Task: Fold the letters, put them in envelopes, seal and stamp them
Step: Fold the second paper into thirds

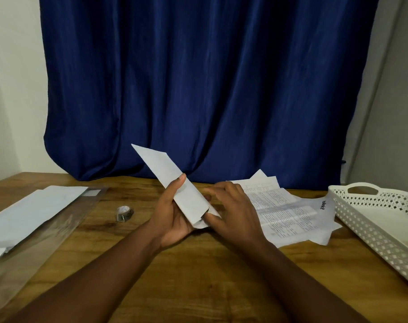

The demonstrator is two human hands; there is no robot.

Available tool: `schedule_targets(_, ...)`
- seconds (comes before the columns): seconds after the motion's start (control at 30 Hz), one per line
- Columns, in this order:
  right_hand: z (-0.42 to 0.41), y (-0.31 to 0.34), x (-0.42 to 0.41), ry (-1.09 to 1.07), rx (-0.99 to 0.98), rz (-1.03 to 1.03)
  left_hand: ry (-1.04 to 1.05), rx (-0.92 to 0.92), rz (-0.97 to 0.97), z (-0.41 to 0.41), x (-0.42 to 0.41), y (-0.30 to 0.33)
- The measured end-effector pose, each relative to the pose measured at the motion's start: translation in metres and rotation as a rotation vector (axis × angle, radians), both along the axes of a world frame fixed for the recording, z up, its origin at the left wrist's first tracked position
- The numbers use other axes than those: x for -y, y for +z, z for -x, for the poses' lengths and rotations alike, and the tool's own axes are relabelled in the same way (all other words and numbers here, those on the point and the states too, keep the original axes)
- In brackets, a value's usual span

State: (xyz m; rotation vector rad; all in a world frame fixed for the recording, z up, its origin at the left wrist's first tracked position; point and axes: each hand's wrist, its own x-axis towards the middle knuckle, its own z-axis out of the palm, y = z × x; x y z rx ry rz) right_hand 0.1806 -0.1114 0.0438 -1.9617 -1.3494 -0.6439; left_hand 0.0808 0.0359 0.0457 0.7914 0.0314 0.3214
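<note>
Left hand (172, 215) grips a white envelope (172, 183) around its lower half, thumb across the front face, fingers curled behind. Envelope held above the bench (198, 264), tilted, upper end pointing up-left against the curtain (210, 78).

Right hand (231, 206) at the envelope's lower, open end. Thumb and fingers pinch that end; a small dark edge shows at the mouth, what it is cannot be told. Other fingers loosely bent above.

On the bench, right of the hands: a loose spread of printed letters (284, 210), overlapping, lying flat, partly under the right hand. Further right, a white perforated tray (366, 229), near edge just beside the papers.

Left of the hands: a small tape roll (124, 213), standing apart on bare wood. Far left: a stack of white envelopes in a clear plastic sleeve (35, 215), running diagonally to the bench's front edge.
</note>
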Motion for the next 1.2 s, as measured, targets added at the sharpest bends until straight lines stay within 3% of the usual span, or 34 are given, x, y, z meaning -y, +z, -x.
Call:
schedule_targets(0.23,0.000,-0.003,-0.004,-0.078,0.213,-0.138,-0.059,0.000,0.069,0.003,0.006,0.003)
schedule_targets(0.47,-0.006,-0.003,-0.003,-0.114,0.131,-0.177,-0.080,-0.033,0.016,0.004,0.006,0.006)
schedule_targets(0.67,-0.017,-0.008,-0.005,-0.027,-0.296,0.017,0.188,-0.231,-0.162,0.002,-0.019,0.004)
schedule_targets(0.77,-0.017,-0.009,-0.005,0.128,-0.616,0.042,0.282,-0.306,-0.198,0.006,-0.033,0.004)
schedule_targets(1.03,-0.023,-0.011,-0.010,0.262,-1.160,-0.042,0.138,-0.380,-0.561,0.008,-0.030,0.007)
schedule_targets(1.2,-0.027,-0.016,-0.013,0.253,-1.232,-0.097,0.139,-0.400,-0.669,0.003,-0.029,0.002)
